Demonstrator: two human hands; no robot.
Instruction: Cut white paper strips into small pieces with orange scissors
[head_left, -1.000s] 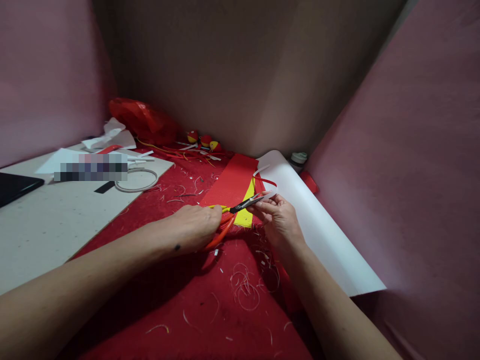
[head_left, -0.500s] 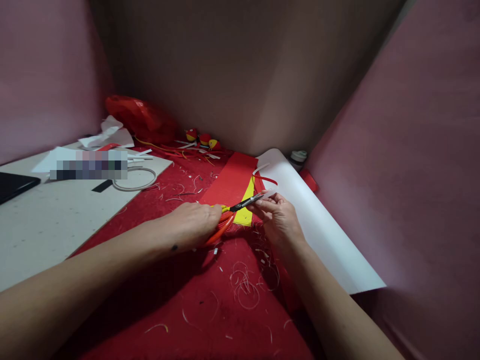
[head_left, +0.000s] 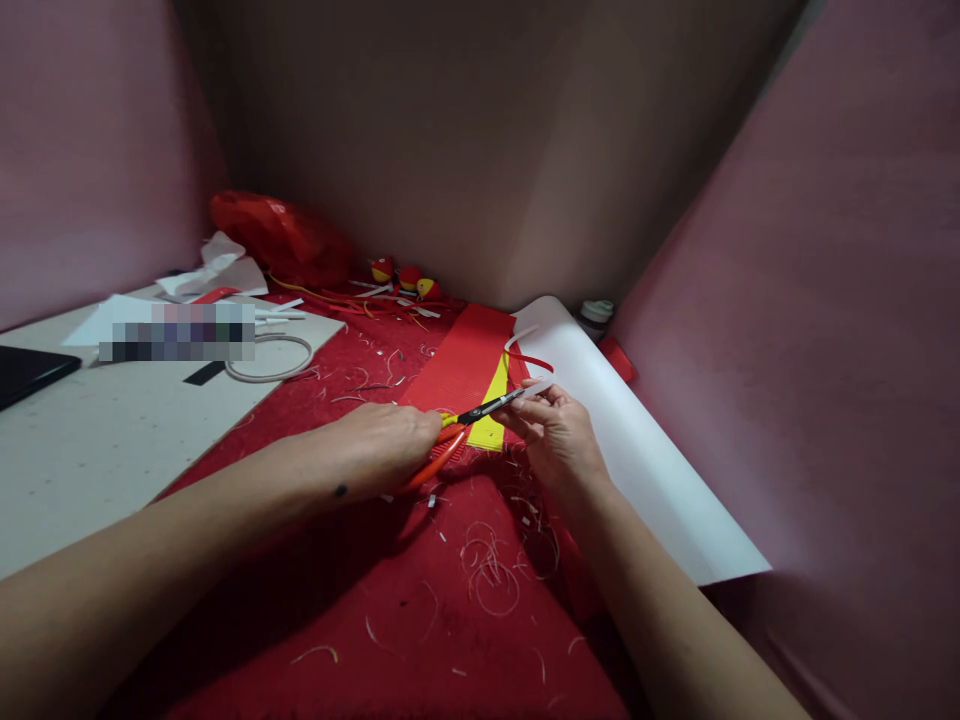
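Note:
My left hand [head_left: 397, 440] is closed around the orange and yellow handles of the scissors [head_left: 480, 411], whose dark blades point right. Between the fingers of my right hand [head_left: 559, 425] is a narrow white strip [head_left: 538, 386], touching the blade tips. Just beyond the fingers curls a red strip [head_left: 534, 359] with a pale end. Under the scissors lie a red sheet [head_left: 465, 350] and a yellow piece [head_left: 487, 433] on the red cloth [head_left: 360, 630].
A white sheet [head_left: 645, 470] slopes along the right. Thin cut scraps litter the cloth. Small red-yellow figures [head_left: 409, 279] and a red bag [head_left: 281, 235] sit at the back. On the left board [head_left: 90, 460] are a coiled cable [head_left: 304, 345] and a dark device [head_left: 30, 372].
My left hand and the scissors have shifted very slightly to the left. My right hand is almost where it was, with the white strip still between its fingers.

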